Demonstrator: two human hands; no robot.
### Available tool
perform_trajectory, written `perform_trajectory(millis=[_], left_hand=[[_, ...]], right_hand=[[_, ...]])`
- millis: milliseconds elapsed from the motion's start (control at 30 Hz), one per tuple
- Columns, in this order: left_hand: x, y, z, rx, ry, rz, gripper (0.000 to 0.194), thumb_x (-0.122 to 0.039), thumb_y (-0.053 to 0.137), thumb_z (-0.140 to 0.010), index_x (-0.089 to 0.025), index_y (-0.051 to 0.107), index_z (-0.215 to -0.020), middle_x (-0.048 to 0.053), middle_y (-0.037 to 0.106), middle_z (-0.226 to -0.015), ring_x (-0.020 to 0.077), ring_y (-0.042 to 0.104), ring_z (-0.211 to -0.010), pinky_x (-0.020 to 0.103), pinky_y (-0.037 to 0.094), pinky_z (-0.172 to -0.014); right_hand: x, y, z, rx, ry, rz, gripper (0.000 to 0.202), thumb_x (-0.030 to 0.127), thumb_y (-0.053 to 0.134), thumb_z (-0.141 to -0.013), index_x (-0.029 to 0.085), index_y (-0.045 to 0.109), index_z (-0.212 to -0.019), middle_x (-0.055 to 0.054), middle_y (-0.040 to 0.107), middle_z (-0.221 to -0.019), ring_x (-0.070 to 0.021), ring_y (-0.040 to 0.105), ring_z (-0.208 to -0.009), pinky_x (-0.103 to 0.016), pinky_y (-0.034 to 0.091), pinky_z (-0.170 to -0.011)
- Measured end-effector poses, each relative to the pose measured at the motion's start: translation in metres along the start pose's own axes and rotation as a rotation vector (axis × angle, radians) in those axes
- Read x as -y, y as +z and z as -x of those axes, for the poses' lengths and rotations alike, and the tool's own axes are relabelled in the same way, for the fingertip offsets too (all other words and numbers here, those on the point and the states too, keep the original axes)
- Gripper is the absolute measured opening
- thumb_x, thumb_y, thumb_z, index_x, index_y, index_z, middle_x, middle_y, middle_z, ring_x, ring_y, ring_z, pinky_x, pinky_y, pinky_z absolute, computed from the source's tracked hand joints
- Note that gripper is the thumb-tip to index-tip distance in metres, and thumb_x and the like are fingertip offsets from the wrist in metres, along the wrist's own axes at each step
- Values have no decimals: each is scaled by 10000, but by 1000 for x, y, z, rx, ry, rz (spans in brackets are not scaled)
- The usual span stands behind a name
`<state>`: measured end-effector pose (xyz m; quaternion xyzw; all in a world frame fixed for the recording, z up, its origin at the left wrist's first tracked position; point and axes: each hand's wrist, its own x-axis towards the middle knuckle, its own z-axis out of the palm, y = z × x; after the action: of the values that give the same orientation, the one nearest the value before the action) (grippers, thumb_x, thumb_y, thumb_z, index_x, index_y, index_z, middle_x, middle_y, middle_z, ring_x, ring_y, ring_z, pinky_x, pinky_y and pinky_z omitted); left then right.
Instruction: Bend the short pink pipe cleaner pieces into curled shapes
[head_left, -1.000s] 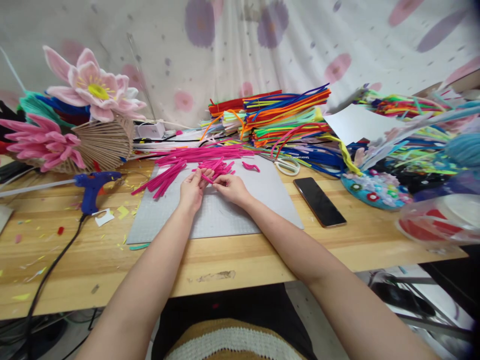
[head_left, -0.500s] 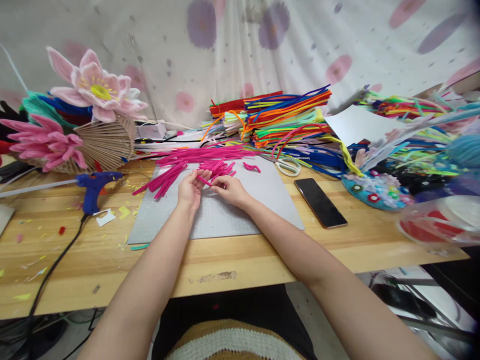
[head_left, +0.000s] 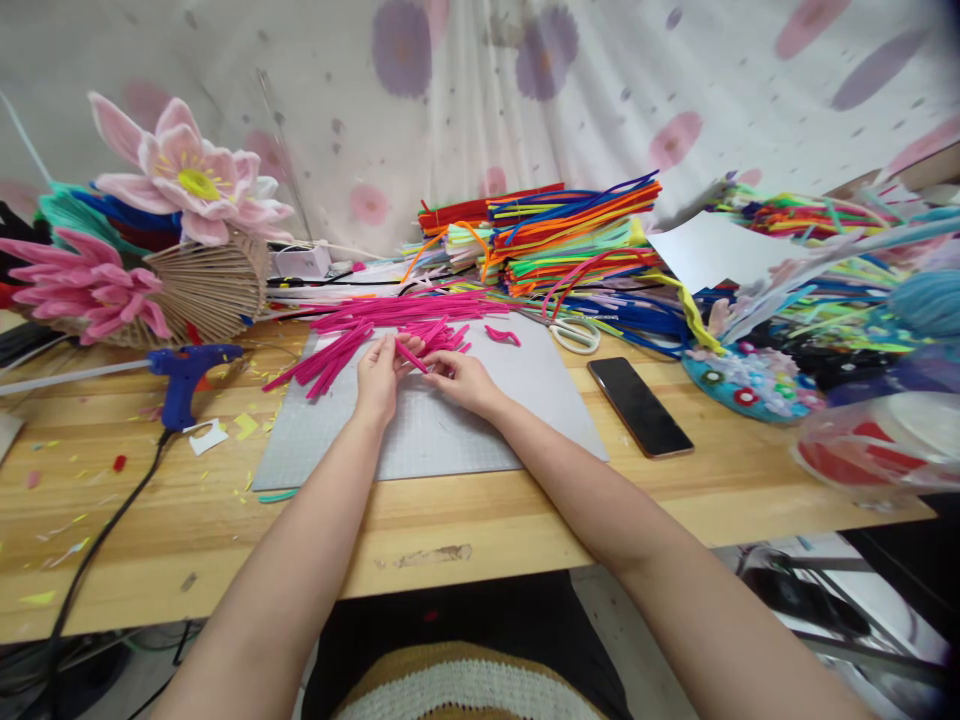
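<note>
A short magenta pipe cleaner (head_left: pixel 410 355) slants between my two hands above the grey cutting mat (head_left: pixel 480 440). Its upper end is pinched by my left hand (head_left: pixel 381 376). At the lower end, the thumb and index finger of my right hand (head_left: pixel 459 380) close on it. Just beyond my hands lie loose magenta pipe cleaners (head_left: pixel 330 355), some long, some cut short. A small bent magenta piece (head_left: pixel 502 336) rests alone on the mat to the right of them.
Scissors (head_left: pixel 574 335) and a phone (head_left: pixel 640 406) lie right of the mat. A blue glue gun (head_left: pixel 187 385) with a cord stands at left, near pink fuzzy flowers (head_left: pixel 199 180). Bundles of coloured pipe cleaners (head_left: pixel 574 235) are piled at the back. A clear tub (head_left: pixel 885 440) sits far right.
My left fingers have closed into a pinch near the top of the pipe cleaner, which tilts a little more steeply. My right hand stays nearly in place.
</note>
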<state>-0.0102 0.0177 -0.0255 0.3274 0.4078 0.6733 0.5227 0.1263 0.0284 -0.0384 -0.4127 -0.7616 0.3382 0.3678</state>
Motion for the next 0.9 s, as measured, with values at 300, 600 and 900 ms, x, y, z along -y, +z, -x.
perform_trajectory(millis=[300,600,900], left_hand=[[0,-3,1,32,-8,-31,273,-299,756,-590,-145,603,-757,43,693,-737,176,678,-735,314,521,-735],[3,4,5,-38,38,-141,253,-269,769,-548,-150,608,-701,13,661,-655,147,646,-671,265,487,-670],[3,8,6,-65,-62,-171,205,-253,735,-578,-149,616,-709,27,678,-687,123,604,-572,235,465,-543]], right_hand=[[-3,-1,-2,180,192,-379,233,251,590,-725,168,593,-942,5,637,-715,-82,522,-553,-179,379,-455],[1,3,-2,115,187,-343,206,297,628,-695,151,582,-832,13,602,-669,-80,507,-533,-192,401,-463],[-5,3,-4,-26,166,-133,77,178,607,-681,158,596,-755,21,618,-662,-93,554,-611,-227,426,-642]])
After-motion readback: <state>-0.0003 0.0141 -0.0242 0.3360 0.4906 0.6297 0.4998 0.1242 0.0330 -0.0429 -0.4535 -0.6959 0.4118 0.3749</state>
